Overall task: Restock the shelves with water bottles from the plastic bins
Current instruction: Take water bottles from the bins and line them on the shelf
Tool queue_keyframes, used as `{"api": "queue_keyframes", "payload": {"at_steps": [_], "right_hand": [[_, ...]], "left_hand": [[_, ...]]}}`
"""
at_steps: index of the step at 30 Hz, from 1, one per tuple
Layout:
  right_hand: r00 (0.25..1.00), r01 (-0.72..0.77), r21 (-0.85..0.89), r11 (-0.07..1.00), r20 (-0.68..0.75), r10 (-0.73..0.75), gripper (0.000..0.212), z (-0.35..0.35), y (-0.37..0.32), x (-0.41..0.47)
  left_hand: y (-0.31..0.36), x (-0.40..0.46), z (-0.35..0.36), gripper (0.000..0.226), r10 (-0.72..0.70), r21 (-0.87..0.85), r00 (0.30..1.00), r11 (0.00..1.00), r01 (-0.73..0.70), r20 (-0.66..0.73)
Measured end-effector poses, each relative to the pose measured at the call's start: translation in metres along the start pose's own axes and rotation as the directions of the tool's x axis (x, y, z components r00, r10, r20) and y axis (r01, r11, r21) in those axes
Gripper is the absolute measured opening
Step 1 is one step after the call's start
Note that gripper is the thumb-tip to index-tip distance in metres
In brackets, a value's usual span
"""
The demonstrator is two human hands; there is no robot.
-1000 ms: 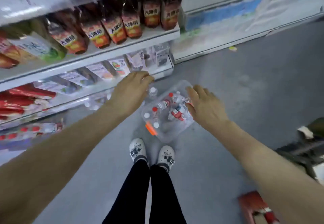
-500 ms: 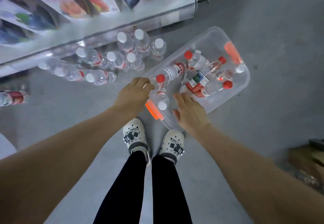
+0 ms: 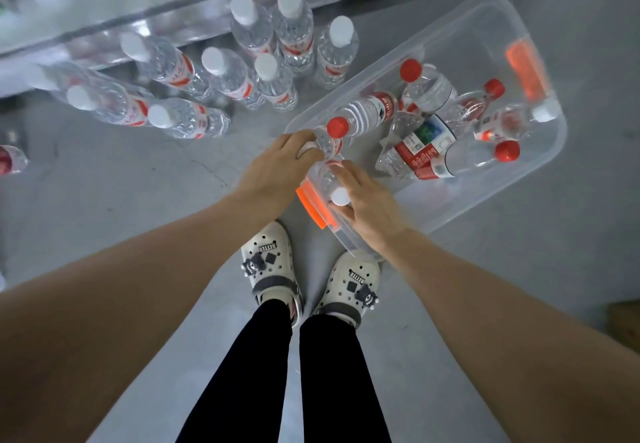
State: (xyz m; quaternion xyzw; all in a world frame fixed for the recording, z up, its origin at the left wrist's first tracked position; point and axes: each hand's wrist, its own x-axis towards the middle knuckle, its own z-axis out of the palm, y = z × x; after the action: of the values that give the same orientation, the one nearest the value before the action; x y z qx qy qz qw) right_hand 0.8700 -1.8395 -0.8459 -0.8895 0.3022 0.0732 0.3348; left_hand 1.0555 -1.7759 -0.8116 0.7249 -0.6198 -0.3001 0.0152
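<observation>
The strap of each white clog point(image 3: 268, 262) bears a small tag that seems to read "BETTER"; bottle labels are unreadable.

Bare forearms, black leggings point(image 3: 263, 366), 2 white perforated clogs point(image 3: 273, 262) with charms.

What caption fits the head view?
Both hands reach a white-capped bottle at the clear bin's near end.

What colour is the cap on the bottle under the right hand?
White. The cap shows by the right hand at the bin's near end, head view.
</observation>
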Motion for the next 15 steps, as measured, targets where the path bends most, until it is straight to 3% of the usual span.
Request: {"api": "queue_keyframes", "payload": {"at_steps": [5,8,10,15], "right_hand": [[0.985,-0.172,0.073,0.982,0.018,0.171,0.033,-0.034,-0.003,-0.005],[0.971,-0.204,0.035,0.978,0.133,0.198,0.035,-0.079,-0.011,-0.021],[0.954,-0.245,0.059,0.968,0.192,0.229,0.038,-0.120,-0.023,-0.036],[0.909,-0.382,0.259,0.887,0.281,0.309,0.040,-0.245,-0.068,-0.072]], "left_hand": [[0.004,0.004,-0.017,0.062,-0.063,-0.002,0.969,0.998,0.065,0.239],[0.017,-0.003,-0.044,0.058,-0.180,0.022,0.898,0.982,0.187,0.401],[0.030,-0.016,-0.070,0.058,-0.214,0.025,0.878,0.974,0.225,0.427],[0.097,-0.064,-0.159,0.058,-0.162,-0.118,0.849,0.960,0.254,0.503]]}}
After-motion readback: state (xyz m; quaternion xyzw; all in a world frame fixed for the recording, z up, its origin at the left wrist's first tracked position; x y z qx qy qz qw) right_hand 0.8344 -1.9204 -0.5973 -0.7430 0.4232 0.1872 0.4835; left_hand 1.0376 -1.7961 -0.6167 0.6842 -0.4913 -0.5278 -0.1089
